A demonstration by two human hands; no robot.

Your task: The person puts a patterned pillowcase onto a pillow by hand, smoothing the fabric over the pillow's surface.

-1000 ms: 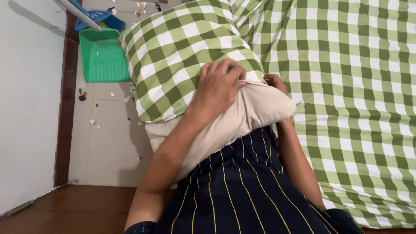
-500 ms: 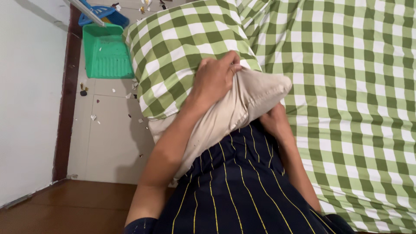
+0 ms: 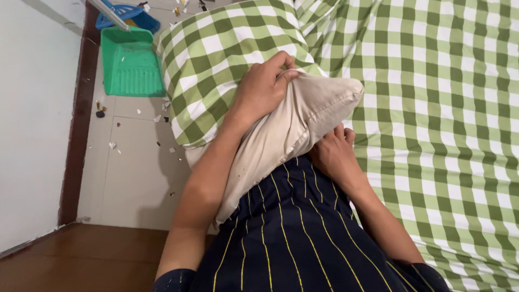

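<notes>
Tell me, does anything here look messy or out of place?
Yes. Small scraps of litter are scattered across the pale floor beside the green dustpan, and the beige pillow sticks halfway out of its checked pillowcase.

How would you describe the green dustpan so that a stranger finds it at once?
Look left of the bed, to the pale floor along the white wall. The green dustpan lies near the top, beyond the checked pillowcase. It alone is plain green ribbed plastic; a blue pan lies behind it.

home bedroom; checked bedsheet [image 3: 432,108], pillow [image 3: 292,130]
</notes>
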